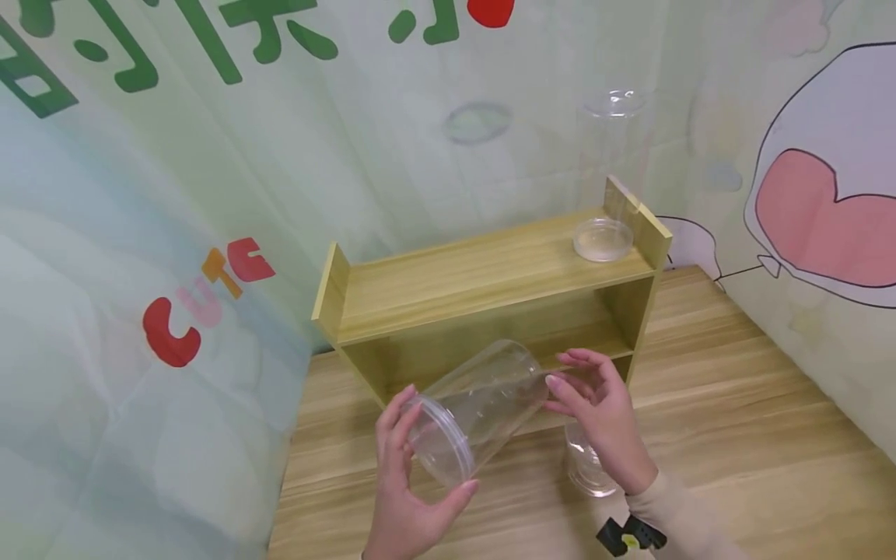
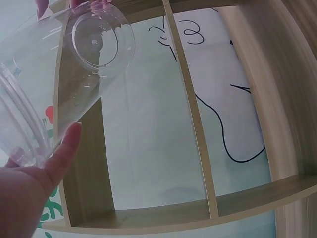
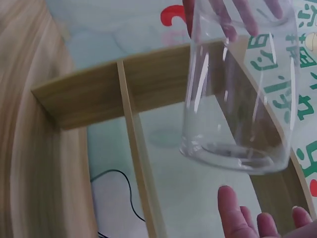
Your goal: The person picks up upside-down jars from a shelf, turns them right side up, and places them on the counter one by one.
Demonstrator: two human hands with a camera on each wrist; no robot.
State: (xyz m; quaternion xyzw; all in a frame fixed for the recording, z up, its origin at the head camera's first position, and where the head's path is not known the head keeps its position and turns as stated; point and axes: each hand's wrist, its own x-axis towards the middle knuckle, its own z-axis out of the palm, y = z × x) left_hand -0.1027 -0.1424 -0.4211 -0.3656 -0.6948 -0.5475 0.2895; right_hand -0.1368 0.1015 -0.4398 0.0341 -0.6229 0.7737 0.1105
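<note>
Clear jar held by its ringed end

The left hand (image 1: pixel 413 498) held the tilted clear jar (image 1: pixel 493 408), thumb and fingers spread wide around its thick ring (image 1: pixel 451 432). The right hand's (image 1: pixel 607 416) fingers were loosely parted beside the base, gripping nothing; contact could not be told. Good handling called for light left pressure, as the wall might flex, and right fingertips supporting the base, clear of the second container (image 1: pixel 591 470) below them and the shelf (image 1: pixel 476 268) beyond.

A clear plastic jar (image 1: pixel 493 412) gleams, smooth and glossy; shelf (image 1: pixel 469 272) and worktop (image 1: pixel 721 389) show wood grain, the backdrop (image 1: pixel 336 148) creased cloth.
</note>
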